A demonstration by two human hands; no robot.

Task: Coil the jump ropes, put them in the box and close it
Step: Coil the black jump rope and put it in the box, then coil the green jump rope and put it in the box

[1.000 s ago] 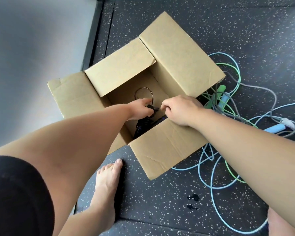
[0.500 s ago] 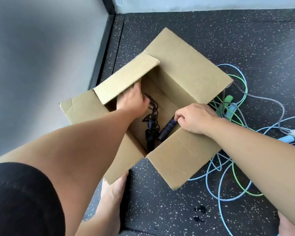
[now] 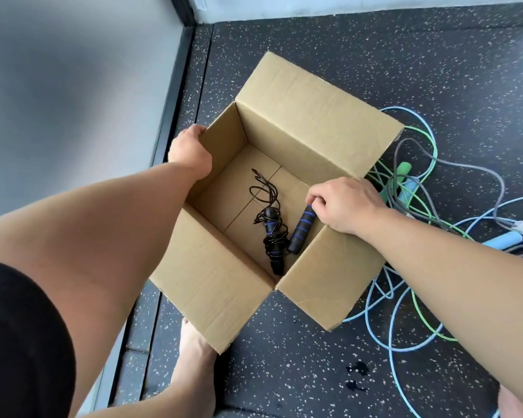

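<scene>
- Left hand (image 3: pixel 189 152) is gripping the cardboard box (image 3: pixel 314 116) by its left edge.
- Right hand (image 3: pixel 341 203) is pinching the blue-striped handle (image 3: pixel 302 229) of the black jump rope (image 3: pixel 269 227) inside.
- Tangled ropes (image 3: pixel 417 188) are lying beside it.

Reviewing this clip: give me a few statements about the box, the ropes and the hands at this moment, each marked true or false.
1. The black jump rope lies inside the box. True.
2. The box is closed. False: its flaps stand open.
3. The left hand grips the box's edge. True.
4. The right hand holds a green rope. False: its fingers pinch the end of one handle of the black jump rope.
5. Every rope is in the box. False: green, blue and grey ropes lie tangled outside it, on its right side.
</scene>
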